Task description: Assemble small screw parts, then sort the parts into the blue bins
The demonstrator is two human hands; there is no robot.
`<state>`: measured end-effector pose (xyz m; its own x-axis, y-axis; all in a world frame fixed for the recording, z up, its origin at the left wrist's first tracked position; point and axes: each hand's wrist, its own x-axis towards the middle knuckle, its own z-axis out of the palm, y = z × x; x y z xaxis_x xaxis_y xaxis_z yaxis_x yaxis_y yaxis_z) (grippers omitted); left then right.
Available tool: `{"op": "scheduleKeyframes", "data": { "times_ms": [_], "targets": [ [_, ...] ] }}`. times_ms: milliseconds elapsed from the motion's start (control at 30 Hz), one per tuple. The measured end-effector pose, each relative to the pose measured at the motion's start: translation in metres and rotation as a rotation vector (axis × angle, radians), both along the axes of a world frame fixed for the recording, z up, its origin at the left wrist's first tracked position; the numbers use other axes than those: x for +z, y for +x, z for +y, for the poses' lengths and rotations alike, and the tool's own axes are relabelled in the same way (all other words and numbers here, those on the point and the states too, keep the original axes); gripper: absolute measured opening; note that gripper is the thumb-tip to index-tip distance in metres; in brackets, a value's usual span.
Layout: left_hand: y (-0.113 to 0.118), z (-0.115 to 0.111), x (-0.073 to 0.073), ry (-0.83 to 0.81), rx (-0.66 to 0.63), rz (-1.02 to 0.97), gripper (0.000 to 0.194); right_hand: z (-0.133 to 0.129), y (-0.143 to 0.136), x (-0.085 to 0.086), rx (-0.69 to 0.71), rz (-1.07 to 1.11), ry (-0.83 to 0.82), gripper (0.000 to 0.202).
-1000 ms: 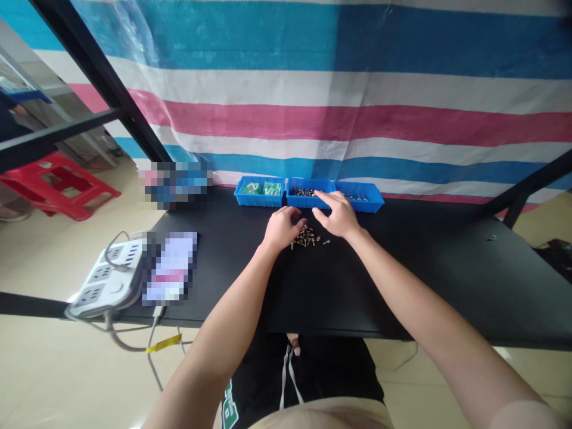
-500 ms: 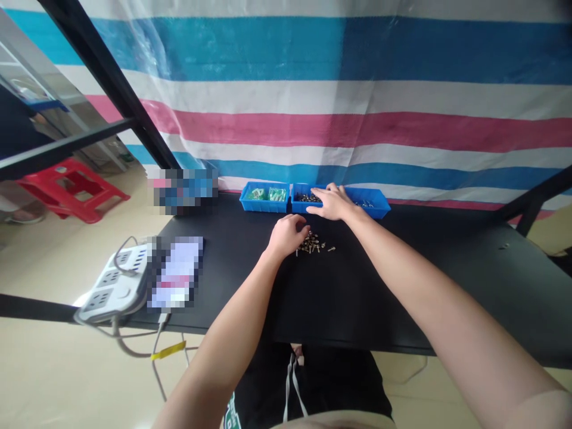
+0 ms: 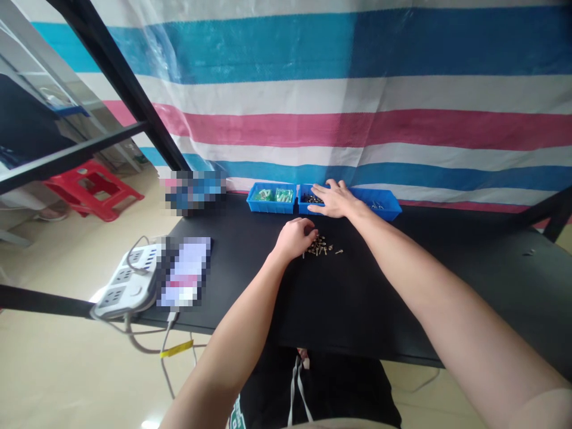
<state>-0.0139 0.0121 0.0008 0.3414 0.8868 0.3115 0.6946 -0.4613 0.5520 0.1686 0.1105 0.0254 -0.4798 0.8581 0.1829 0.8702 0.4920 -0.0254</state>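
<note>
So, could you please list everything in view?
bins: three, blue, table back
packets: two, green, left bin
metal parts: many, brassy, silvery, bins, table
power strip: one, white, left
blurred objects: two, pale, blue, left
table: one, black, centre
sheet: one, striped, behind
frame: one, black, sides
stool: one, red, floor
cables: several, grey, around table
tag: one, yellow, cable
person: one, dark clothes, left
garment: one, black, below
hands: two, bare, left near pile, right over bin

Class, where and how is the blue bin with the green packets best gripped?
Pinch the front wall of the blue bin, probably from the near side and above: its open top exposes the rim, while the striped sheet backs it and another bin crowds its right end.
</note>
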Motion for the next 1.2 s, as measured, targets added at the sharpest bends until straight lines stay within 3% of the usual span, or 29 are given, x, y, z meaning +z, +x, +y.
{"op": "scheduleKeyframes", "data": {
  "times_ms": [167,367,600,700,900,1033,1200],
  "targets": [
    [0.001,0.001,-0.002,-0.008,-0.037,0.029,0.014,-0.002,0.005,-0.001,-0.029,0.022,-0.014,0.073],
    [0.000,0.001,-0.001,-0.006,-0.037,0.030,0.015,-0.026,0.013,0.006,-0.034,0.111,0.070,0.069],
    [0.001,0.000,0.002,-0.002,0.042,0.051,0.019,-0.073,0.015,-0.005,0.000,0.260,0.223,0.040],
    [0.002,-0.002,0.001,0.012,0.063,0.122,0.023,-0.097,0.012,-0.008,0.041,0.260,0.143,0.039],
    [0.003,-0.005,0.000,-0.049,0.148,0.335,0.028,-0.133,0.003,-0.016,0.012,0.176,-0.014,0.055],
    [0.004,-0.006,0.000,-0.061,0.168,0.370,0.029,-0.139,0.002,-0.026,-0.012,0.118,-0.061,0.066],
    [0.006,-0.007,0.001,-0.055,0.087,0.357,0.028,-0.137,0.002,-0.035,-0.006,0.128,-0.110,0.062]
  ]
}}
